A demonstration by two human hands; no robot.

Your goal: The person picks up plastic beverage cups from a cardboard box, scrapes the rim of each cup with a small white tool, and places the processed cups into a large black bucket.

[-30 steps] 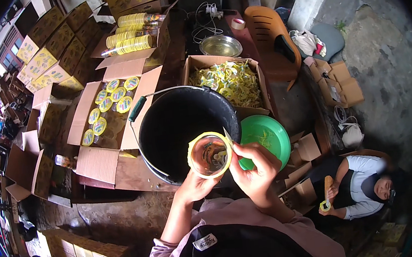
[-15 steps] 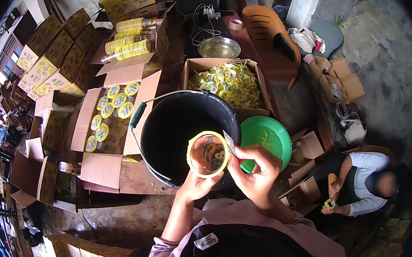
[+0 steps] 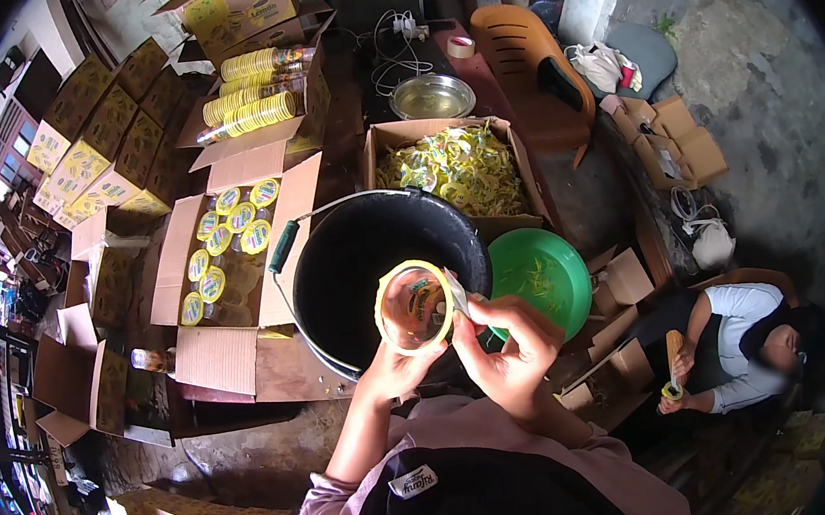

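Over the black bucket (image 3: 353, 264) I hold a clear plastic cup (image 3: 413, 308) with a yellow rim, its open mouth turned up toward me. My left hand (image 3: 392, 372) is closed around the cup's lower left side. At the right edge of the rim, my right hand (image 3: 515, 352) pinches a small whitish flap (image 3: 457, 295) between thumb and finger. Whether the flap is still joined to the rim cannot be made out. Printing shows through the cup's wall. A green basin (image 3: 560, 277) with yellow shreds stands just beyond my right hand.
An open carton (image 3: 164, 268) of yellow-lidded cups stands left of the bucket. Behind it, stacked cups (image 3: 261, 107) lie in another box. A carton of yellow scraps (image 3: 453, 168) is at the back. Another person (image 3: 743, 338) sits at right, holding a cup.
The view has shifted slightly, so the surroundings sit a little differently. Both hands keep their grip on the cup and flap. The seated person's hands have moved slightly.
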